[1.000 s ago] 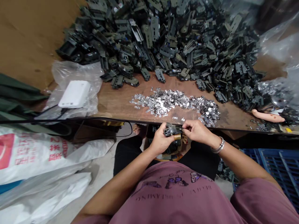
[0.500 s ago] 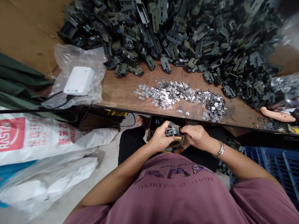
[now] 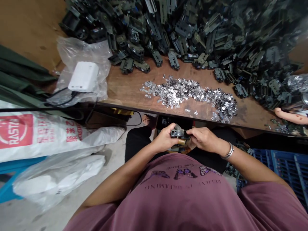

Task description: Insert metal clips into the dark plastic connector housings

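Note:
Over my lap, just below the table edge, my left hand (image 3: pixel 166 138) is closed around a dark grey-green plastic toy vehicle (image 3: pixel 177 133). My right hand (image 3: pixel 203 138) is at the vehicle's right end, its thumb and fingers pinched together; whatever is between them is hidden. Under the toy vehicle, a brownish-yellow rounded thing (image 3: pixel 182 141) partly shows between the hands. Ahead on the table lies a heap of small shiny metal pieces (image 3: pixel 172 93), with a few loose ones near the edge.
Many similar toy vehicles (image 3: pixel 185 25) are piled across the back of the wooden table (image 3: pixel 125 86). A white box with cables (image 3: pixel 84 77) rests on clear plastic at left. Printed sacks (image 3: pixel 48 133) stand at lower left, blue crates (image 3: pixel 286 166) at right. A doll's arm (image 3: pixel 291 116) lies at the right edge.
The view has shifted slightly, so the scene sits a little further right and higher. Both hands stay together at the toy vehicle, with only slight finger movement.

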Tool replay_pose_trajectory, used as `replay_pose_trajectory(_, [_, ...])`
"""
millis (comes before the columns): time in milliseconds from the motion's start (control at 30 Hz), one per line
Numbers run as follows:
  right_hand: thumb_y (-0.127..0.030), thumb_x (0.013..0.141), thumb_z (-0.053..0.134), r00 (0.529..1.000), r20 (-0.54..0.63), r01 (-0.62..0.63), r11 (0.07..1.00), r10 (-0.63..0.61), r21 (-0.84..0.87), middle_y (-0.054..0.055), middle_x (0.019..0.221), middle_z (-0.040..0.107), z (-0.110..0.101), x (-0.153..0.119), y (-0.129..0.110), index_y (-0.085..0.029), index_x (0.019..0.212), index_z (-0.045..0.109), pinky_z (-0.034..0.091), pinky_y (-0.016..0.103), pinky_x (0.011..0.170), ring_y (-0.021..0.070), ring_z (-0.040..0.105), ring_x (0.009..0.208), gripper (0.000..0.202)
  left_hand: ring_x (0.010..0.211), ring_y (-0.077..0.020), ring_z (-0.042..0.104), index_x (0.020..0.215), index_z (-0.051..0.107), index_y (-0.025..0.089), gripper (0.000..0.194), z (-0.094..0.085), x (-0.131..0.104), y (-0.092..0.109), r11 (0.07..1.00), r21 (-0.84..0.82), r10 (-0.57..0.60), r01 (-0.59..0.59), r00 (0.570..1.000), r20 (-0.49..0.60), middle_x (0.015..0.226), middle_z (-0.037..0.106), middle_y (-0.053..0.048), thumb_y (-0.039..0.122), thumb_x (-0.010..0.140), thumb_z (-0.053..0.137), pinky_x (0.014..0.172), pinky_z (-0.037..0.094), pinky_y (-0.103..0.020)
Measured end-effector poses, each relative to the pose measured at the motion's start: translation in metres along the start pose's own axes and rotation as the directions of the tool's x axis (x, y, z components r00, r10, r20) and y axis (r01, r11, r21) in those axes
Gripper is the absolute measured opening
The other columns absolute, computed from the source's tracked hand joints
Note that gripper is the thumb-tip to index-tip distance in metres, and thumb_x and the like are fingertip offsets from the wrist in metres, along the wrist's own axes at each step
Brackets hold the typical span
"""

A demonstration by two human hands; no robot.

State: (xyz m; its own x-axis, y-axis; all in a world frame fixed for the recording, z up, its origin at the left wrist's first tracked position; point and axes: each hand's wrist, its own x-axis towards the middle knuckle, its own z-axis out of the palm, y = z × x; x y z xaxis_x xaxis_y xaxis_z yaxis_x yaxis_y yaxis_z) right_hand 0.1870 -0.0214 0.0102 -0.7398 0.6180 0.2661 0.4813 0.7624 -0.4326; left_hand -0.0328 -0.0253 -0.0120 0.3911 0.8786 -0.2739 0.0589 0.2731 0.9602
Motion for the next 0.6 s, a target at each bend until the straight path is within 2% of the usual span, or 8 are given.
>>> replay_pose_trajectory(133, [-0.008,0.091,0.043,1.000,-0.010,0.028,0.999,-0.028,-0.041,0.004,0.073,0.065,0.004,-0.001,-0.006,-0.016,0.106,0.055,0.046,0.026,0.054,0.0147,0.059,0.058,0.021,0.061,-0.0090,0.048,0.075,0.055,0.018,0.033,0.006,-0.002,0.000,1.000,-0.016,0.011,-0.011,1.000,-0.020,0.067,0.055,0.005,0.023,0.056,0.082,0.059,0.043,-0.022])
replay_pose_trajectory(233, [-0.009,0.091,0.045,0.997,-0.054,0.052,0.997,-0.055,-0.058,0.005,0.071,0.066,0.010,-0.003,-0.009,-0.015,0.104,0.057,0.048,0.027,0.052,0.0160,0.061,0.057,0.019,0.063,-0.0104,0.053,0.076,0.057,0.018,0.036,0.010,-0.003,0.000,0.999,-0.046,0.014,-0.017,0.999,-0.048,0.070,0.060,0.003,0.026,0.055,0.085,0.062,0.047,-0.024])
replay_pose_trajectory(367, [-0.007,0.091,0.045,0.984,-0.169,0.062,0.998,-0.060,0.007,0.009,0.088,0.073,0.021,-0.011,-0.011,-0.016,0.116,0.058,0.058,0.029,0.065,0.0183,0.071,0.076,0.029,0.072,-0.0145,0.063,0.083,0.060,0.018,0.041,0.009,-0.006,-0.001,0.997,-0.068,0.015,-0.021,0.996,-0.085,0.083,0.070,-0.002,0.030,0.055,0.087,0.070,0.053,-0.028])
replay_pose_trajectory(500, [-0.007,0.093,0.044,0.963,-0.259,-0.032,0.988,0.071,0.153,0.012,0.116,0.071,0.027,-0.020,-0.013,-0.020,0.134,0.049,0.063,0.031,0.079,0.0173,0.073,0.094,0.043,0.075,-0.0156,0.066,0.084,0.060,0.019,0.039,0.001,-0.009,-0.002,0.996,-0.077,0.030,-0.043,0.986,-0.162,0.091,0.073,-0.004,0.030,0.056,0.085,0.072,0.054,-0.028])
replay_pose_trajectory(600, [-0.009,0.094,0.049,0.892,-0.392,-0.148,0.965,0.225,0.217,0.012,0.120,0.070,0.027,-0.019,-0.016,-0.022,0.134,0.049,0.063,0.033,0.082,0.0167,0.074,0.091,0.042,0.080,-0.0176,0.069,0.087,0.060,0.019,0.041,-0.005,-0.011,-0.001,0.997,-0.055,0.048,-0.058,0.982,-0.181,0.097,0.074,-0.005,0.031,0.057,0.085,0.075,0.055,-0.030])
